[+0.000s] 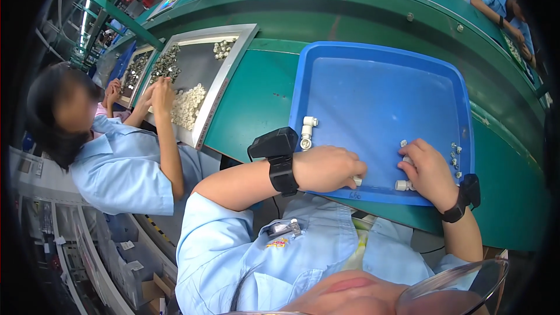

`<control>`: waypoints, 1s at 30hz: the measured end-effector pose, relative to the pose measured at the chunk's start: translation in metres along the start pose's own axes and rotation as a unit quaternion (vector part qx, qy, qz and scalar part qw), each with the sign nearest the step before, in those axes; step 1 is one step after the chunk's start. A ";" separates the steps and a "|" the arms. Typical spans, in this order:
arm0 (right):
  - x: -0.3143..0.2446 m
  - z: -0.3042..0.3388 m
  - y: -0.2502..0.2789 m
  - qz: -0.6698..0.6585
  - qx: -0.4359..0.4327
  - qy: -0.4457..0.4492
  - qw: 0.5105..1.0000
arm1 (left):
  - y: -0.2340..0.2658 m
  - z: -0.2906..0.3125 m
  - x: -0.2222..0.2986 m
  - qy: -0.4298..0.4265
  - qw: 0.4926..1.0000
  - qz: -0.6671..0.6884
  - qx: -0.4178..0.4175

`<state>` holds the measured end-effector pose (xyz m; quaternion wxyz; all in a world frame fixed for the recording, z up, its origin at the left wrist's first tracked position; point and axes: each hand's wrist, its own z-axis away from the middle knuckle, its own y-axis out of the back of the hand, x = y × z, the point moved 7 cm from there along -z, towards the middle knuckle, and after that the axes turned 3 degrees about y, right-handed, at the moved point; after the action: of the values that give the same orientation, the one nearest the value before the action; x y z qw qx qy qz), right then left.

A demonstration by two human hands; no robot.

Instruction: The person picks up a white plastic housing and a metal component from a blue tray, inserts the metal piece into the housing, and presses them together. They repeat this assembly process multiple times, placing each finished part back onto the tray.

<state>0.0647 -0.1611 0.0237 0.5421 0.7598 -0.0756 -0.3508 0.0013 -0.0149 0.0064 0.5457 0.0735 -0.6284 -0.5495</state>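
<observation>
My left hand (329, 167) reaches over the near left part of a blue tray (373, 99). Its fingers are curled round a small white plastic fitting (357, 181), of which only an end shows. At the tray's near right, my right hand (430, 170) is closed, thumb and fingertips together on a small white part (408, 160) that they mostly cover. A white cylindrical fitting (401, 185) lies just below that hand's fingers. Several more white fittings (306, 131) stand in a row along the tray's left wall. Small metallic pieces (456, 154) lie scattered by the right wall.
The tray rests on a green worktable (256, 93). Left of it, a metal-framed tray (224, 79) holds piles of white parts (189, 105) and dark metal pieces (166, 64). A co-worker (116, 151) in light blue works there. A green raised ledge (361, 14) runs behind.
</observation>
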 end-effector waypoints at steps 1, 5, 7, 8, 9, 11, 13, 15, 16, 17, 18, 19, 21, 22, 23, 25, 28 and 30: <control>-0.002 0.000 0.003 -0.011 0.007 -0.002 1.000 | -0.004 0.001 -0.003 0.004 1.000 -0.003 0.001; -0.002 0.003 0.011 -0.023 0.016 -0.008 1.000 | -0.007 -0.005 -0.005 -0.008 0.997 -0.063 0.040; -0.001 0.003 0.012 -0.025 0.016 -0.013 0.999 | -0.005 -0.008 -0.001 -0.013 0.996 -0.084 0.039; -0.001 0.003 0.011 -0.013 0.010 -0.012 1.000 | -0.004 -0.009 0.000 -0.016 0.995 -0.094 0.039; -0.001 0.002 0.010 -0.001 0.003 -0.011 1.000 | -0.003 -0.010 0.001 -0.015 0.995 -0.093 0.038; -0.001 0.005 0.009 0.010 -0.001 -0.008 1.000 | -0.003 -0.011 0.007 -0.026 0.994 -0.097 0.039; -0.002 0.007 0.006 0.020 -0.011 -0.003 1.000 | -0.006 -0.012 0.010 -0.030 0.994 -0.099 0.039; -0.002 0.009 0.005 0.024 -0.015 0.000 1.000 | -0.006 -0.014 0.009 -0.049 0.993 -0.086 0.059; -0.002 0.009 0.005 0.024 -0.017 -0.004 1.000 | -0.006 -0.014 0.009 -0.058 0.993 -0.080 0.069; -0.001 0.010 0.005 0.024 -0.021 -0.008 0.999 | -0.008 -0.015 0.007 -0.058 0.993 -0.080 0.068; -0.001 0.012 0.005 0.024 -0.024 -0.012 0.999 | -0.008 -0.016 0.004 -0.053 0.994 -0.060 0.079; -0.002 0.013 0.005 0.023 -0.025 -0.015 0.999 | -0.008 -0.017 0.001 -0.049 0.994 -0.040 0.088; 0.000 0.009 0.007 0.033 -0.023 -0.011 0.999 | -0.006 -0.023 -0.006 -0.052 0.995 -0.012 0.089; 0.002 0.016 0.007 0.037 -0.031 -0.018 0.999 | -0.007 -0.025 -0.009 -0.042 0.995 0.001 0.089; 0.006 0.016 0.006 0.036 -0.042 -0.038 0.998 | -0.008 -0.027 -0.012 -0.033 0.995 0.015 0.088; 0.006 0.007 0.005 0.020 -0.037 0.000 0.999 | 0.007 -0.022 -0.015 -0.046 0.989 0.008 0.140; 0.011 0.007 0.006 -0.008 -0.049 -0.025 0.998 | 0.018 -0.024 -0.018 -0.003 0.988 0.100 0.120; 0.017 0.009 0.004 -0.006 -0.054 -0.037 0.998 | 0.022 -0.025 -0.027 0.077 0.967 0.206 0.129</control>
<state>0.0725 -0.1780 0.0184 0.5770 0.7163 -0.0720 -0.3858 0.0428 -0.0031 0.0021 0.6793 0.0544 -0.6520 -0.3324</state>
